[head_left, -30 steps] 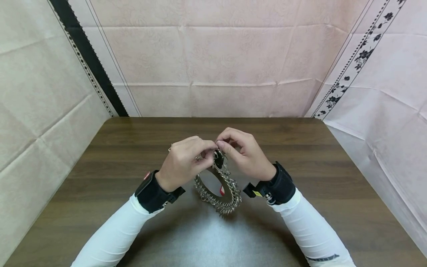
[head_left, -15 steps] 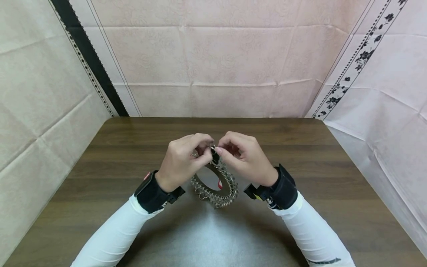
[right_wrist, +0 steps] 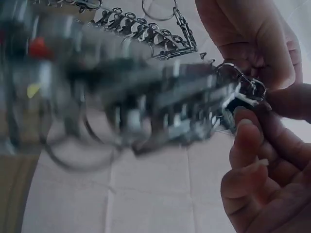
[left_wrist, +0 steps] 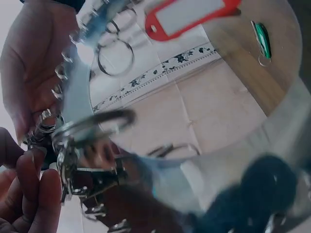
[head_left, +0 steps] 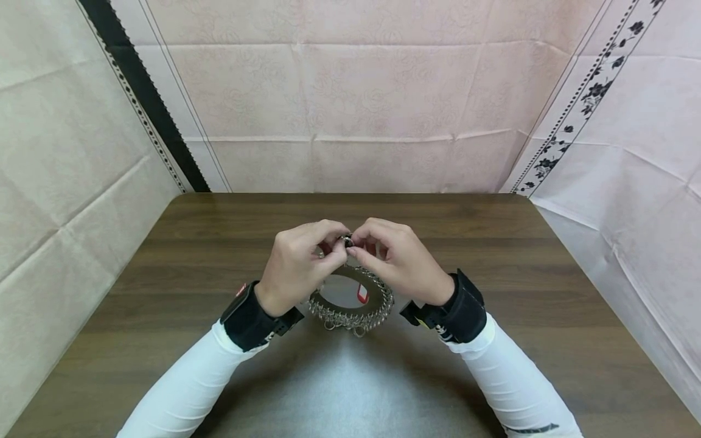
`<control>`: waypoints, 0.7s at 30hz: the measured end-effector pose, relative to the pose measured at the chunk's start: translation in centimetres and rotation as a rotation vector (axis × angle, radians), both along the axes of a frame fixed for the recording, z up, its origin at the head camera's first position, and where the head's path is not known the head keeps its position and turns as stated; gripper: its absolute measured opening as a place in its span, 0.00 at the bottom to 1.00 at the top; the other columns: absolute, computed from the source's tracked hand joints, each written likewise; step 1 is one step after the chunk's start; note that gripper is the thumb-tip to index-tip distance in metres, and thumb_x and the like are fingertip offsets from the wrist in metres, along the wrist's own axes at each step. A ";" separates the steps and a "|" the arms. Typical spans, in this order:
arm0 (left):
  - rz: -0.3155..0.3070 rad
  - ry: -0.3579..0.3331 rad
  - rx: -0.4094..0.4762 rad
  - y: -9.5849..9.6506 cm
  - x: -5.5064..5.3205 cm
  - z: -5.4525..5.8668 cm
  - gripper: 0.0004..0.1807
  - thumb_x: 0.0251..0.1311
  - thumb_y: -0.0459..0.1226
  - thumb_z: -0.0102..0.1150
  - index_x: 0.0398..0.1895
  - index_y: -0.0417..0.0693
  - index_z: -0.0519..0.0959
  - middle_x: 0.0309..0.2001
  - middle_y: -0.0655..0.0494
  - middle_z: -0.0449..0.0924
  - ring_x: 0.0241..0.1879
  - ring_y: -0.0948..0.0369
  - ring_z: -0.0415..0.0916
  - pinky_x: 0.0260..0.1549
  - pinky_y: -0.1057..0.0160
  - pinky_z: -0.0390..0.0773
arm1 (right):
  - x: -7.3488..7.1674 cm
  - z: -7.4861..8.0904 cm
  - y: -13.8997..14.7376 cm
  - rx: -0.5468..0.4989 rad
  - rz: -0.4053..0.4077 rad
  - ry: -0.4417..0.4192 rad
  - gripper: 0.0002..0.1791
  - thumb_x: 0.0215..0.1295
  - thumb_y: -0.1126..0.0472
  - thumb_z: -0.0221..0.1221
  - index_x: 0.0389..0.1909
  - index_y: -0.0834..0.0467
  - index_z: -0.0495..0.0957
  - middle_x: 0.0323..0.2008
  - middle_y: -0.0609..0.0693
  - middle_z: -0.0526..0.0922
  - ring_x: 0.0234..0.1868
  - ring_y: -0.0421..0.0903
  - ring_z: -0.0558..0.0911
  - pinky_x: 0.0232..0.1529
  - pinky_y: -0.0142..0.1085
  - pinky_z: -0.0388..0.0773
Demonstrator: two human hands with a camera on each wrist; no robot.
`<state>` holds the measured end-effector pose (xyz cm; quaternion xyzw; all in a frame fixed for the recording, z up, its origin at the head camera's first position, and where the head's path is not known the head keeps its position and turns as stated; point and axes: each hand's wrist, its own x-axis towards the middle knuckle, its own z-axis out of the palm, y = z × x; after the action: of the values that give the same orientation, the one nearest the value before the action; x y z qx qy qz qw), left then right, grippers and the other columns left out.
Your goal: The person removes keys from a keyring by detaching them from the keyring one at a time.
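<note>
Between my two hands hangs a round, ring-shaped rack [head_left: 328, 316] edged with many small shiny metal hooks and loops, with thin split rings [left_wrist: 115, 59] along it. My left hand [head_left: 303, 258] pinches a small black piece with metal loops [head_left: 347, 241] at the rack's far edge. From the other side my right hand [head_left: 397, 258] pinches at the same piece, thumb and fingertips nearly meeting the left ones. The fingertips partly hide its shape. A red-framed tag with a white face [left_wrist: 192, 17] shows within the circle, as does a green tag [left_wrist: 262, 41] with a small ring.
The hands work over a brown wooden table [head_left: 219, 274]. Pale cloth [head_left: 383, 91] hangs behind its far edge and on both sides, with a black strip at left and a floral border at right. Each wrist wears a black strap [head_left: 462, 310].
The rack has tipped to a flatter angle, and its lower edge has risen. The hands have come slightly nearer and hide more of the black piece. The red tag shows more.
</note>
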<state>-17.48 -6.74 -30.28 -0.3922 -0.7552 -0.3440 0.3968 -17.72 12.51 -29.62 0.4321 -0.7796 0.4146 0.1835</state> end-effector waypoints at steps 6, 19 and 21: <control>-0.008 -0.008 0.029 0.0 0.0 -0.1 0.06 0.54 0.28 0.55 0.33 0.42 0.80 0.22 0.59 0.75 0.24 0.68 0.68 0.21 0.69 0.71 | -0.2 -0.4 -0.2 -0.088 0.034 -0.099 0.04 0.65 0.62 0.59 0.34 0.59 0.79 0.27 0.48 0.79 0.25 0.40 0.72 0.22 0.33 0.69; -0.002 -0.014 0.033 0.1 0.0 -0.1 0.05 0.57 0.30 0.56 0.35 0.41 0.81 0.28 0.55 0.81 0.29 0.67 0.74 0.27 0.68 0.76 | -0.5 -0.7 -0.3 -0.212 0.108 -0.355 0.05 0.65 0.65 0.57 0.37 0.63 0.75 0.26 0.57 0.78 0.22 0.50 0.75 0.23 0.35 0.75; -0.009 -0.016 0.040 0.2 0.0 -0.2 0.05 0.57 0.30 0.56 0.35 0.41 0.81 0.28 0.54 0.81 0.29 0.67 0.74 0.28 0.68 0.76 | -0.5 -0.7 -0.3 -0.231 0.122 -0.372 0.04 0.65 0.66 0.57 0.36 0.64 0.74 0.24 0.58 0.78 0.21 0.49 0.75 0.21 0.38 0.75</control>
<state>-17.47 -6.56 -30.45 -0.3850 -0.7496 -0.3637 0.3970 -18.20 12.22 -30.33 0.3706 -0.7197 0.5840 0.0595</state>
